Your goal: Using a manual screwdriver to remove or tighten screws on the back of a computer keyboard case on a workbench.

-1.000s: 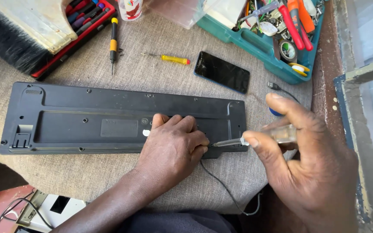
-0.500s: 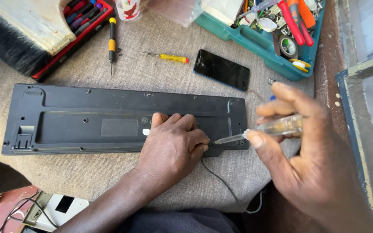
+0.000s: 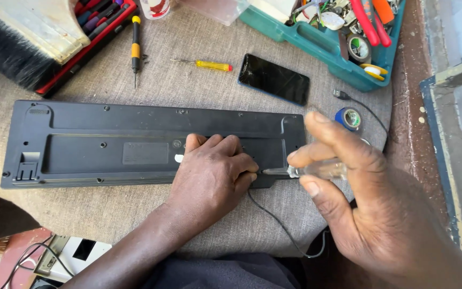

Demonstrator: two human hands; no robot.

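Slipping is the danger — right hand (image 3: 370, 208) pinches a clear-handled screwdriver (image 3: 306, 171) at the keyboard's (image 3: 108, 144) lower edge on the table, its tip beside the left hand (image 3: 215, 171) pressing flat, so fingers could be stabbed.

Your matt black plastic keyboard back (image 3: 108, 144), rough grey woven cloth (image 3: 188, 85), clear glossy plastic screwdriver handle (image 3: 324, 170), glossy phone (image 3: 274, 78)
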